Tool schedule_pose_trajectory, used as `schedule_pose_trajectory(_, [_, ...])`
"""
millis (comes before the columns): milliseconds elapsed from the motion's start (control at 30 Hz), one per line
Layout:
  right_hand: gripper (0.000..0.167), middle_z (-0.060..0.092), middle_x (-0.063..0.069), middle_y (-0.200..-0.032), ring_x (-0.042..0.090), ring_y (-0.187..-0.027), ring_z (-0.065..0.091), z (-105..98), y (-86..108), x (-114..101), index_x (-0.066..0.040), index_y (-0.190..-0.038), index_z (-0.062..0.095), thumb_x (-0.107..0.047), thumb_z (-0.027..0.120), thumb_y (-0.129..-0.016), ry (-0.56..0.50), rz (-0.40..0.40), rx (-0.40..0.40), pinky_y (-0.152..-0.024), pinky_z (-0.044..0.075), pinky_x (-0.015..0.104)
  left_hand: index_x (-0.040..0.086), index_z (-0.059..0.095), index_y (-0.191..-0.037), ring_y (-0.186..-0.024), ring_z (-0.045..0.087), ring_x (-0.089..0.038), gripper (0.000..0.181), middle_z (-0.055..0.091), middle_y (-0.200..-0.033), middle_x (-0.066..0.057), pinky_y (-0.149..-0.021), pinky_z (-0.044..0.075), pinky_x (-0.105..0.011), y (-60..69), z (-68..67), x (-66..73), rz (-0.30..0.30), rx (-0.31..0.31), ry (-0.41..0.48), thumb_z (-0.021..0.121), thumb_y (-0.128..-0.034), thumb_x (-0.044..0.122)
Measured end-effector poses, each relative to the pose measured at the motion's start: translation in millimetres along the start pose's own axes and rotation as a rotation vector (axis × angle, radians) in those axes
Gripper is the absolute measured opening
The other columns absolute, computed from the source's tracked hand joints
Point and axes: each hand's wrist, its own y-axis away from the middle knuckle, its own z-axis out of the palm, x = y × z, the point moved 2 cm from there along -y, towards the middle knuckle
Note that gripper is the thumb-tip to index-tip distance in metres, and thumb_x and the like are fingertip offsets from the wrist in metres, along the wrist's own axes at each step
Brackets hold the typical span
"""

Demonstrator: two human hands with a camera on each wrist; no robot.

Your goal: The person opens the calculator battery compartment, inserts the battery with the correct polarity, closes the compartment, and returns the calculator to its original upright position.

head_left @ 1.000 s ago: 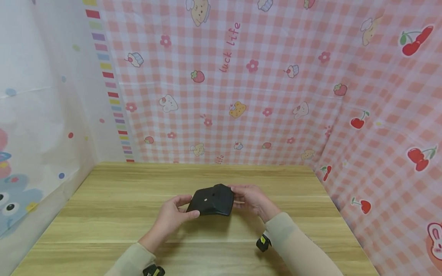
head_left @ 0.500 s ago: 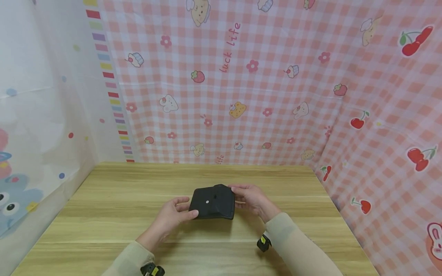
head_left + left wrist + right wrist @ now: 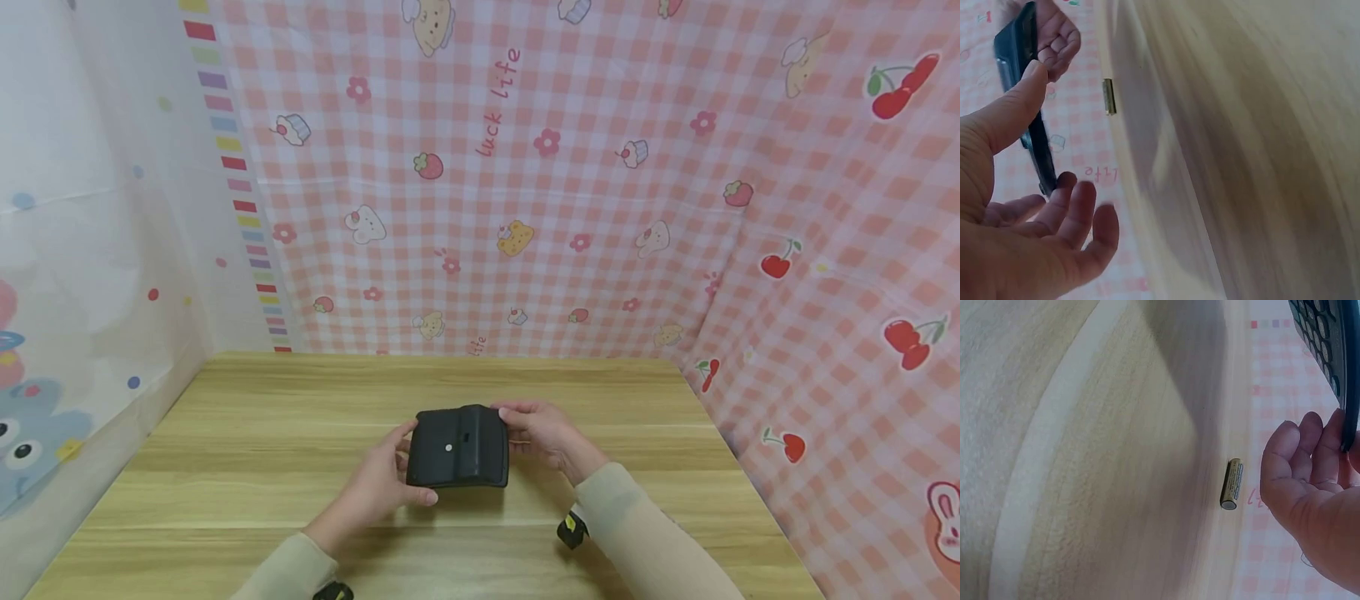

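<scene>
A black calculator [image 3: 431,462] is held above the table, its back with a raised ridge and a small pale round spot turned up towards the head view. Its dark keys [image 3: 1319,328] show on the underside in the right wrist view. My left hand [image 3: 375,479] grips the left side, thumb by the near corner and fingers at the far one. At the far right corner, my right hand [image 3: 547,433] pinches the edge between thumb and fingers. A small cylindrical battery [image 3: 1232,485] lies on the tabletop beyond; the calculator hides it in the head view.
The wood-grain table [image 3: 262,433] extends around both hands. Pink checked cloth [image 3: 480,275] hangs behind and to the right; a white patterned cloth [image 3: 97,250] borders the left. Dark wrist cameras [image 3: 572,530] sit at the sleeves.
The calculator has tilted so that more of its back faces the head camera, and its near edge has come lower. My left hand has shifted its hold along the left side; the right stays put.
</scene>
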Motion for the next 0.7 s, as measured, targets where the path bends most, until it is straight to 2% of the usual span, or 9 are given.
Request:
schedule_pose_trajectory(133, [0.035, 0.08, 0.009, -0.12, 0.015, -0.095, 0.076, 0.4, 1.6, -1.3, -0.004, -0.14, 0.07, -0.021, 0.061, -0.11, 0.009, 0.0, -0.005, -0.08, 0.061, 0.031, 0.009, 0.04, -0.165, -0.117, 0.065, -0.029, 0.122, 0.07, -0.133, -0.012, -0.1, 0.057, -0.051, 1.9, 1.1, 3.1, 0.051, 0.042, -0.144, 0.106, -0.0628, 0.018])
schedule_pose_trajectory(267, [0.033, 0.081, 0.008, -0.117, 0.015, -0.094, 0.075, 1.1, 2.6, -1.4, -0.004, -0.138, 0.07, -0.018, 0.06, -0.11, 0.015, -0.006, -0.007, -0.08, 0.061, 0.032, 0.007, 0.039, -0.165, -0.131, 0.062, -0.038, 0.124, 0.067, -0.142, -0.017, -0.111, 0.051, -0.06, 4.2, 1.3, 3.0, 0.096, 0.051, -0.242, 0.106, -0.0625, 0.026])
schedule_pose_trajectory(467, [0.033, 0.081, 0.01, -0.118, 0.015, -0.095, 0.076, 2.0, 3.0, 0.0, -0.003, -0.138, 0.07, -0.016, 0.059, -0.11, 0.05, -0.03, -0.031, -0.084, 0.062, 0.034, 0.002, 0.037, -0.165, -0.148, 0.049, -0.048, 0.132, 0.052, -0.161, -0.023, -0.123, 0.037, -0.067, 4.6, 1.4, -0.1, 0.174, 0.011, -0.37, 0.107, -0.0594, 0.042])
schedule_pose_trajectory(700, [0.032, 0.081, 0.008, -0.114, 0.013, -0.092, 0.075, 3.7, 4.0, -0.8, 0.0, -0.137, 0.07, -0.015, 0.058, -0.111, 0.081, -0.046, -0.064, -0.083, 0.061, 0.032, 0.003, 0.031, -0.167, -0.153, 0.044, -0.045, 0.142, 0.045, -0.167, -0.022, -0.127, 0.03, -0.068, 0.7, -1.3, -0.8, 0.217, -0.043, -0.47, 0.107, -0.0553, 0.049])
